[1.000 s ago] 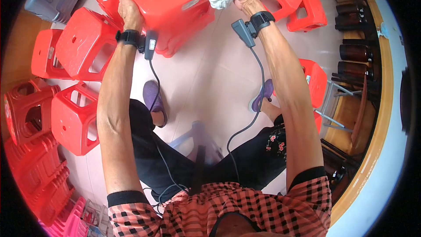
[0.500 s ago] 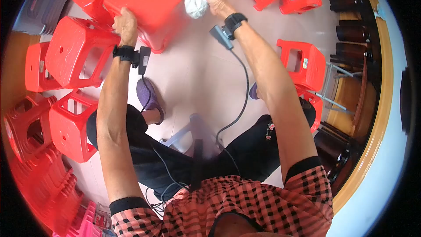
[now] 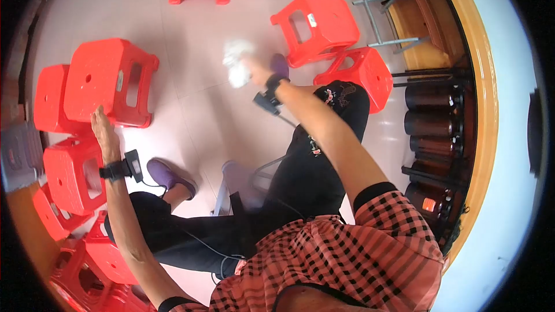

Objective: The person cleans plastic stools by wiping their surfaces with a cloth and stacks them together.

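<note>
1. White cloth (image 3: 236,58), upper centre of the frame: bunched, grasped by the right hand (image 3: 258,71), seen against bare floor (image 3: 193,60); finger detail is blurred.
2. Left hand (image 3: 105,134), left of the frame: fingers are extended, unclenched, at the lower edge of the red stool (image 3: 87,95); firm contact cannot be confirmed.
3. Risk, judged: the stool could be slid or tipped into the lower stool (image 3: 65,167) if its edge is pushed unevenly.
4. Risk, judged: the cloth could be dropped if too little fabric is gripped.
</note>
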`<state>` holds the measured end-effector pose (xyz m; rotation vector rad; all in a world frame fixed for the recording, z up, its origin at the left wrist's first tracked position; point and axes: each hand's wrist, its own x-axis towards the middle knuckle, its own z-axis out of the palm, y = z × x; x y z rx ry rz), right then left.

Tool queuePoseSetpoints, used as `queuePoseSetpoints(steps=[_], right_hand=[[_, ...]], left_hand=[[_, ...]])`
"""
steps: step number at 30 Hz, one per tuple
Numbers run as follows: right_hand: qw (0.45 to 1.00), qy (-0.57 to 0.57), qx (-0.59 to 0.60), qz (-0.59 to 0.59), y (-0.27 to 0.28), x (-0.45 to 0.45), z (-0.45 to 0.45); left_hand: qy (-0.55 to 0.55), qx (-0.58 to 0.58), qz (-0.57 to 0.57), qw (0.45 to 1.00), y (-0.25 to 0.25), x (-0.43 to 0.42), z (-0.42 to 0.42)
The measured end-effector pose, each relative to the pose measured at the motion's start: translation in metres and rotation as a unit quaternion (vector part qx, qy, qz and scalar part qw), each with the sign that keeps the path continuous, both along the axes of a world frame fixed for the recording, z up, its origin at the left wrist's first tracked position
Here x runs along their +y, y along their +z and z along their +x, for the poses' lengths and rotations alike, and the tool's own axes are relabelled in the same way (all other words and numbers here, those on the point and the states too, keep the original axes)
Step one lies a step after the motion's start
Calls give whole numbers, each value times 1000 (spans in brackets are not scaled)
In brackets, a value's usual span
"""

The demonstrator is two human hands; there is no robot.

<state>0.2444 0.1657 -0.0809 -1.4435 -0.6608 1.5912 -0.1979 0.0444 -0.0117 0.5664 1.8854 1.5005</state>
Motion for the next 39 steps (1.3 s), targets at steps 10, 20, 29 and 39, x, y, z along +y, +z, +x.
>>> queuePoseSetpoints(steps=[10,20,29,39], right_hand=[[906,-347,-238,-30,91,62,268],[930,-348,109,48,47,87,304],[945,-301,112,65,24,113,264],[959,-215,185,22,21,111,216]], left_hand=[[-208,-89,-16,974,-20,-5,81],[-285,64,-61,955,-17,-2,115],[-301,114,-116,940,20,-28,116],[-334,128,-85,930,23,-18,128]])
